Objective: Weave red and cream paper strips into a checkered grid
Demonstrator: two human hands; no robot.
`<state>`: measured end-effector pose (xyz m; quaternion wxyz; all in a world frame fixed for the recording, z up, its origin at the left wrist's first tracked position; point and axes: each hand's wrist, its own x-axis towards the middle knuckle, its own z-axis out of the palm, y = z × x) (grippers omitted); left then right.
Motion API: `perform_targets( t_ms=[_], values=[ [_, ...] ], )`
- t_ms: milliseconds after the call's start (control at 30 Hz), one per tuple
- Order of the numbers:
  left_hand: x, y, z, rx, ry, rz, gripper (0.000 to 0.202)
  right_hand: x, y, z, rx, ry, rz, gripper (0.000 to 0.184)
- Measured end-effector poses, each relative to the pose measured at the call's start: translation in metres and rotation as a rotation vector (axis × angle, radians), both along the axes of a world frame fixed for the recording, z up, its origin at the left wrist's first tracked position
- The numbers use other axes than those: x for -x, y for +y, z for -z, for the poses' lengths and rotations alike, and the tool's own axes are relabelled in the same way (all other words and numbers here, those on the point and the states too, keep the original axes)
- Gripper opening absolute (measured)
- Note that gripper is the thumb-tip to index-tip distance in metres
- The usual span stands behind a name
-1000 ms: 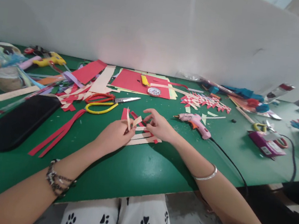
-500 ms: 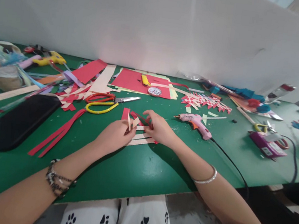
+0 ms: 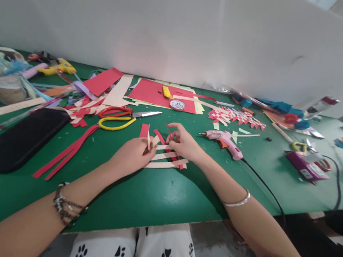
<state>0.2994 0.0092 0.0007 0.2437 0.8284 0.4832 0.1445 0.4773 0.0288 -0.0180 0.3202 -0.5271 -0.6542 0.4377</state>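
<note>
My left hand (image 3: 133,154) is closed on a small weave of red and cream paper strips, its fingers hiding much of the crossing. Several cream paper strips (image 3: 166,166) fan out to the right from it, with a red strip (image 3: 174,156) running across them. Other strip ends, one red (image 3: 144,130) and some cream, stand up above the left fingers. My right hand (image 3: 185,144) is just above the weave's right side, thumb and fingers pinching a thin red paper strip (image 3: 167,129).
Scissors (image 3: 122,120) lie behind the left hand, near red strips (image 3: 69,153) and a black case (image 3: 18,140). To the right are a pink glue gun (image 3: 223,141) with its cord and woven checkered pieces (image 3: 236,117). Red sheets (image 3: 151,92) lie at the back.
My right hand has lifted slightly up and right, bringing a red strip up in its fingers. More of the strips' right ends now show. My left hand stays in place.
</note>
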Motion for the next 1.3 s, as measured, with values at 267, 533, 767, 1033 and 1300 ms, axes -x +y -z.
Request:
perform_targets(
  t_ms=[267,533,767,1033,1300],
  values=[
    [0.0,0.0,0.001,-0.003,0.01,0.008,0.022,-0.022,0.0,-0.024,0.16,0.155,-0.178,0.041],
    [0.0,0.0,0.0,-0.002,0.031,-0.009,0.026,-0.037,-0.004,-0.037,0.172,-0.068,-0.508,0.016],
    [0.0,0.001,0.001,0.007,0.028,-0.025,0.028,-0.036,-0.005,-0.035,0.14,-0.235,-0.597,0.014],
    [0.0,0.0,0.0,0.0,0.04,-0.023,0.025,-0.027,-0.008,-0.033,0.075,-0.204,-0.538,0.011],
    [-0.001,0.0,0.0,0.008,0.028,-0.018,0.025,-0.026,-0.009,-0.033,0.03,-0.261,-0.486,0.009]
  ],
)
